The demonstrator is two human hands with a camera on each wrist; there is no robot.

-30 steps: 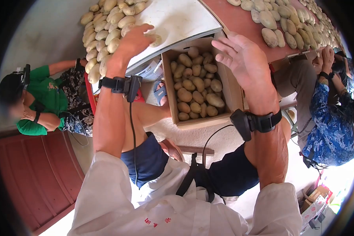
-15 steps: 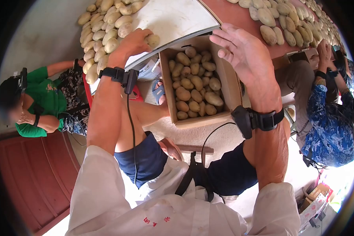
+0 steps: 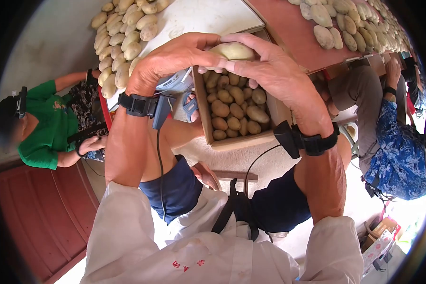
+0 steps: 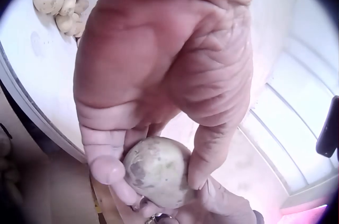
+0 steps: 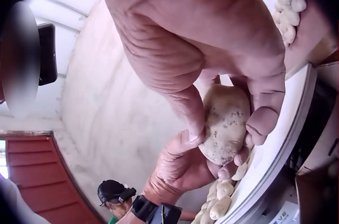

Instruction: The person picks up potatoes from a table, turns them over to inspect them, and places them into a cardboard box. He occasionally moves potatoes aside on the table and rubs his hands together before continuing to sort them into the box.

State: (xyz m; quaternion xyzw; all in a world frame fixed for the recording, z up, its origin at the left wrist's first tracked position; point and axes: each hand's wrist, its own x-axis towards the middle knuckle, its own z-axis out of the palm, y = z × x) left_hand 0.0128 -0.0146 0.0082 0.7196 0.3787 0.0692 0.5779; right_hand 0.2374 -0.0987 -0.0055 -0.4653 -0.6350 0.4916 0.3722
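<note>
In the head view my left hand (image 3: 182,54) and right hand (image 3: 284,71) meet around one pale potato (image 3: 234,51), held above the far end of a cardboard box (image 3: 244,142). Thumbs and fingers of both hands grip it from opposite ends. The left wrist view shows the same potato (image 4: 161,168) with dark scuffs on its skin, between thumb and fingers. Speckled marks cover the potato (image 5: 225,123) in the right wrist view. Under the hands, the box holds many potatoes (image 3: 234,111); its far part is hidden by my hands.
A pile of potatoes (image 3: 123,40) covers the left side of the white tabletop (image 3: 189,21). More lie in rows on a red tabletop (image 3: 279,19) at right. People sit on both sides, one in a green shirt (image 3: 49,120), one in a blue patterned shirt (image 3: 393,151).
My left hand took hold of a potato lying at the white table's edge and brought it right, over the box. My right hand, earlier held open, has closed on its other end.
</note>
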